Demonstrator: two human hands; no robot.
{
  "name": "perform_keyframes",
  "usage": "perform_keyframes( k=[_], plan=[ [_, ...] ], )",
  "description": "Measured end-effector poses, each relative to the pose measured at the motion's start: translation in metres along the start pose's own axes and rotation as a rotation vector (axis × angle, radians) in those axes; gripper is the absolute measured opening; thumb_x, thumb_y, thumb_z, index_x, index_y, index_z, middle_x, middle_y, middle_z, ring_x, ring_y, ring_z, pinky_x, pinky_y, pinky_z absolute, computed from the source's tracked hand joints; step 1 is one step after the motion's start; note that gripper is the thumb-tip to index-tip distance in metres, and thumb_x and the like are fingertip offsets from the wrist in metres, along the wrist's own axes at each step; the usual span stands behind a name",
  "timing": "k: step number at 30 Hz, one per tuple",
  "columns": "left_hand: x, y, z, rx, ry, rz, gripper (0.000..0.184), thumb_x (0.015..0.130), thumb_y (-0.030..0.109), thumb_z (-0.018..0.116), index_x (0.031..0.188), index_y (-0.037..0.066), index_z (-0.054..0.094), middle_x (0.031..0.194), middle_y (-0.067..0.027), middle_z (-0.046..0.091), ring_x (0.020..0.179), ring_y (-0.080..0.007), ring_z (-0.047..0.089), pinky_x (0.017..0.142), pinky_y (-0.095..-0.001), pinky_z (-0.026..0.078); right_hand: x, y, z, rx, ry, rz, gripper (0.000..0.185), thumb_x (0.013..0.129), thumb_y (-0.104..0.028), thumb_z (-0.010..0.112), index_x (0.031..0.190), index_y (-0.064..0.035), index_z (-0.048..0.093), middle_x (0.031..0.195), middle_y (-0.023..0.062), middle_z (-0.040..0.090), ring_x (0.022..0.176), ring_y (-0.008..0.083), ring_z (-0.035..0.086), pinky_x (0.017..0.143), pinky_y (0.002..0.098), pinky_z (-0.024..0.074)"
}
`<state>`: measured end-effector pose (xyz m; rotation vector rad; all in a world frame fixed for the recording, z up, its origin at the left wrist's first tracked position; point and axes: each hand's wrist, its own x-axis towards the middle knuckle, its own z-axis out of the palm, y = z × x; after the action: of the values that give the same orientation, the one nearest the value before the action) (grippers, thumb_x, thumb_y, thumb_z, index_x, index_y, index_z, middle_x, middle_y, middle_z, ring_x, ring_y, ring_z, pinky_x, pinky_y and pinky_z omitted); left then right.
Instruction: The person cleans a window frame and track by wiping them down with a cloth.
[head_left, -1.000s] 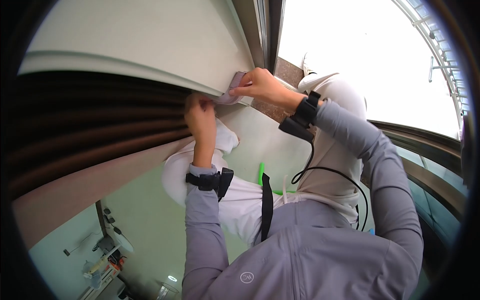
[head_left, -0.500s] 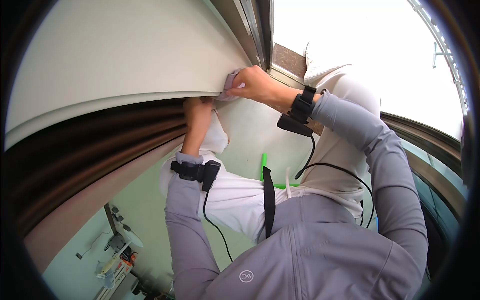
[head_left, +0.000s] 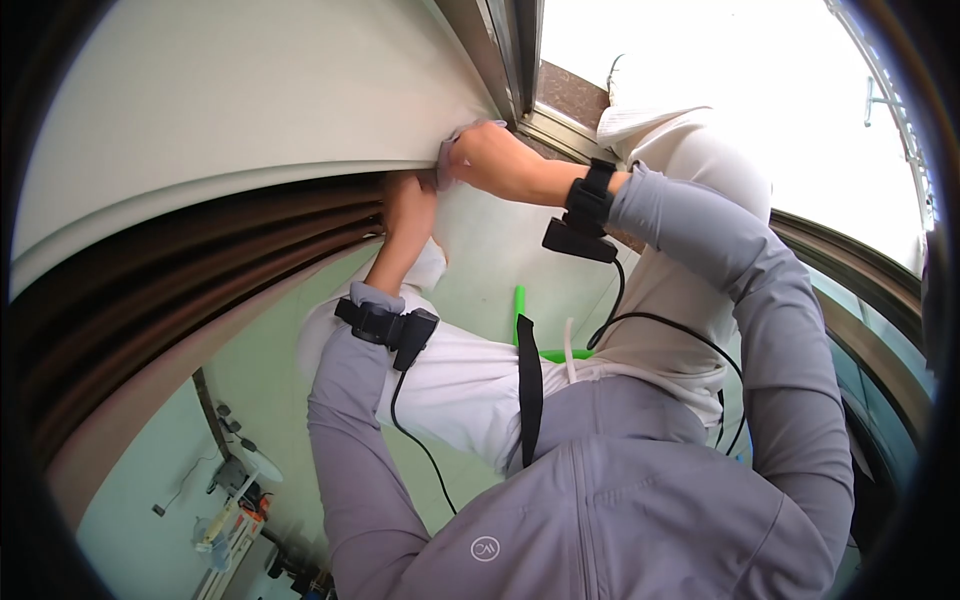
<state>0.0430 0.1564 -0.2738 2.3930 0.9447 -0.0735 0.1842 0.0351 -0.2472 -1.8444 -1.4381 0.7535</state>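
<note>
Cloth [head_left: 446, 165]: greyish lilac, at the corner of the white panel [head_left: 260, 90]; seems wrapped about the edge, mostly covered by fingers.
Panel edge: lip runs in to the corner where both hands meet; probably gives the cloth something firm to bear on.
Right hand [head_left: 492, 160]: curled closed over the cloth, back of hand showing, fingertips hidden. Hold looks chosen to keep the cloth tight to the corner.
Left hand [head_left: 407, 205]: just beside, at the underside of the lip; fingers out of sight, so cannot tell how far open, or whether they have the cloth's end. Coming from below perhaps because the cloth passes round to that side.
Dark ridged surface [head_left: 200, 240]: beneath the lip, beside the left hand; folds or slats, unclear.
Black wrist straps [head_left: 588, 200]: one per arm, set behind the hands, likely leaving fingers free.
</note>
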Motion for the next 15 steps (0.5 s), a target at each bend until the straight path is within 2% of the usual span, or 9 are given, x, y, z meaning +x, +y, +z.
perform_keyframes(
  k=[3, 6, 9, 12, 13, 15],
  plan=[
    [-0.009, 0.012, -0.003, -0.076, 0.011, -0.034, 0.022, 0.079, 0.007, 0.053, 0.094, -0.005, 0.063, 0.094, -0.0265, 0.064, 0.088, -0.0436, 0.06, 0.077, -0.0451, 0.048, -0.003, 0.001, -0.002, -0.01, 0.02, 0.011, 0.015, 0.079, -0.013, 0.06, 0.082, -0.0024, 0.071, 0.078, 0.0155, 0.066, 0.075, 0.0343, 0.062, 0.071, 0.0407, 0.0502],
    [-0.009, 0.025, -0.014, 0.012, -0.169, -0.077, 0.023, 0.079, 0.007, 0.053, 0.095, -0.006, 0.063, 0.093, -0.0257, 0.065, 0.088, -0.0435, 0.061, 0.077, -0.0451, 0.048, 0.0, 0.007, -0.004, 0.106, 0.001, 0.028, 0.015, 0.078, -0.012, 0.061, 0.083, -0.0022, 0.071, 0.077, 0.0157, 0.065, 0.073, 0.0337, 0.062, 0.069, 0.0399, 0.0504],
    [-0.008, 0.012, -0.004, -0.137, -0.172, -0.024, 0.023, 0.08, 0.008, 0.053, 0.096, -0.005, 0.062, 0.091, -0.0256, 0.065, 0.088, -0.0432, 0.061, 0.077, -0.0449, 0.048, 0.004, 0.022, 0.005, 0.121, -0.019, 0.086, 0.014, 0.077, -0.012, 0.061, 0.081, -0.0021, 0.071, 0.078, 0.0163, 0.066, 0.073, 0.0333, 0.063, 0.068, 0.0386, 0.0507],
    [-0.014, 0.01, 0.006, -0.214, -0.136, 0.046, 0.023, 0.082, 0.012, 0.058, 0.095, -0.007, 0.059, 0.091, -0.0231, 0.066, 0.082, -0.0327, 0.065, 0.073, -0.0384, 0.05, 0.005, 0.034, 0.021, 0.139, -0.001, 0.181, 0.015, 0.077, -0.013, 0.06, 0.08, -0.0025, 0.071, 0.077, 0.0168, 0.066, 0.074, 0.0336, 0.063, 0.07, 0.0391, 0.0509],
    [-0.013, 0.007, 0.011, -0.18, -0.125, 0.034, 0.024, 0.082, 0.013, 0.058, 0.095, -0.007, 0.058, 0.091, -0.0226, 0.066, 0.082, -0.0321, 0.065, 0.074, -0.0384, 0.05, 0.006, 0.036, 0.027, 0.146, 0.01, 0.217, 0.015, 0.077, -0.014, 0.06, 0.08, -0.0027, 0.071, 0.077, 0.017, 0.066, 0.074, 0.0338, 0.063, 0.07, 0.0393, 0.051],
    [-0.01, -0.003, 0.023, -0.116, -0.106, 0.008, 0.025, 0.083, 0.014, 0.059, 0.097, -0.007, 0.058, 0.091, -0.0214, 0.066, 0.084, -0.0308, 0.065, 0.075, -0.0383, 0.05, 0.006, 0.036, 0.038, 0.147, 0.081, 0.143, 0.016, 0.077, -0.014, 0.06, 0.079, -0.0028, 0.07, 0.076, 0.0177, 0.065, 0.074, 0.0345, 0.063, 0.071, 0.0402, 0.0509]
  ],
)
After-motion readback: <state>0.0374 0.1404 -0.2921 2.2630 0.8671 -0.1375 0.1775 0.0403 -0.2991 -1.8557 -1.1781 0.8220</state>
